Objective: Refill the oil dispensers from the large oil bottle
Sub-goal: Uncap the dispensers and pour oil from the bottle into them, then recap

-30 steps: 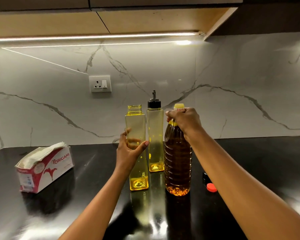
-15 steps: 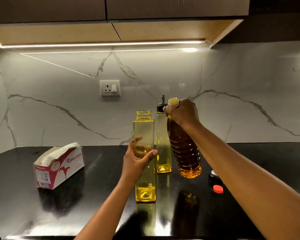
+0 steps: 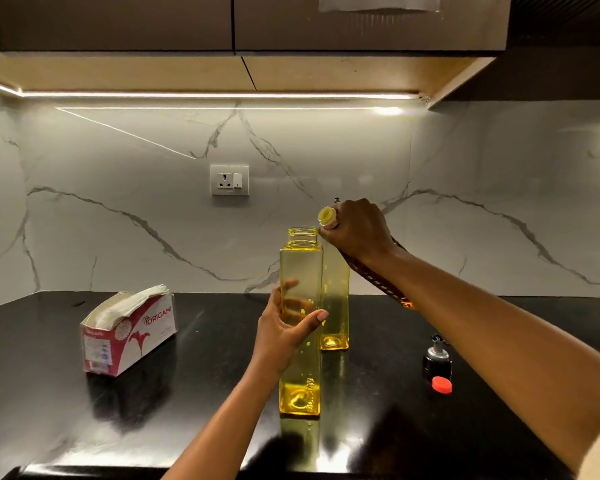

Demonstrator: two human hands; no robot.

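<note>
Yellow open dispenser point(image 3: 300, 327) upright, left hand point(image 3: 284, 332) clamped round it — right hand point(image 3: 355, 228) grips tilted oil bottle point(image 3: 378, 282) neck, mouth just beside dispenser's rim.

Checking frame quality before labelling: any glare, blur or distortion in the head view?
Head view: LED strip blows out and mirrors on the marble backsplash; glossy black countertop shows bright glare patches near the front edge; wide-angle bends the counter edge; the open dispenser stays sharp.

**Oil bottle tipping toward the open dispenser**

My right hand point(image 3: 355, 230) is tilting the large oil bottle point(image 3: 378, 282), mouth beside the uncapped yellow dispenser point(image 3: 300, 323) my left hand point(image 3: 284, 330) is steadying. The second dispenser point(image 3: 335, 306) is standing upright just behind it.
</note>
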